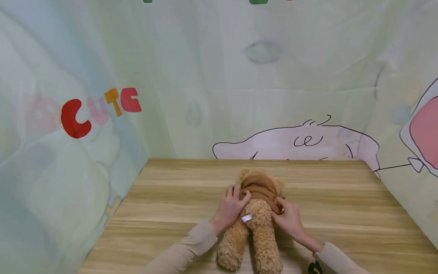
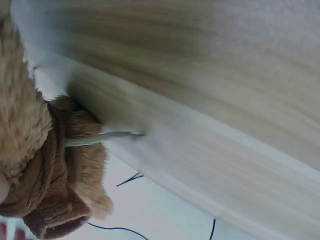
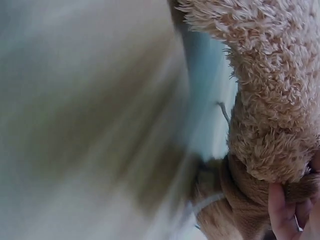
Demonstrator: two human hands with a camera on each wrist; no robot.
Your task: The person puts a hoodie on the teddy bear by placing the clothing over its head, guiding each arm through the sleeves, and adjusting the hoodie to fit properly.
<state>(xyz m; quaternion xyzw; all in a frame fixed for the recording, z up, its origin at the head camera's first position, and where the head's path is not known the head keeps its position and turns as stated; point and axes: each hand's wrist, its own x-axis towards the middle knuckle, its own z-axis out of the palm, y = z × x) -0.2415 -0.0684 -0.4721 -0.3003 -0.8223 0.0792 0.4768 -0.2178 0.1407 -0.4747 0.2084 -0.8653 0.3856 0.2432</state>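
Note:
A curly tan teddy bear lies on the table, legs toward me, a white tag on its rump. A brown hooded garment is bunched round its upper body, covering much of its head. My left hand grips the garment's left side, thumb near the hem. At the right side, my right hand pinches the hem between thumb and fingers. The right wrist view shows fingers on the folded brown cloth. A pale cord sticks out from the garment in the left wrist view.
The wood-grain table reaches back to a printed cloth backdrop that hangs along the rear and both sides. A small dark object shows beside my right sleeve at the lower edge.

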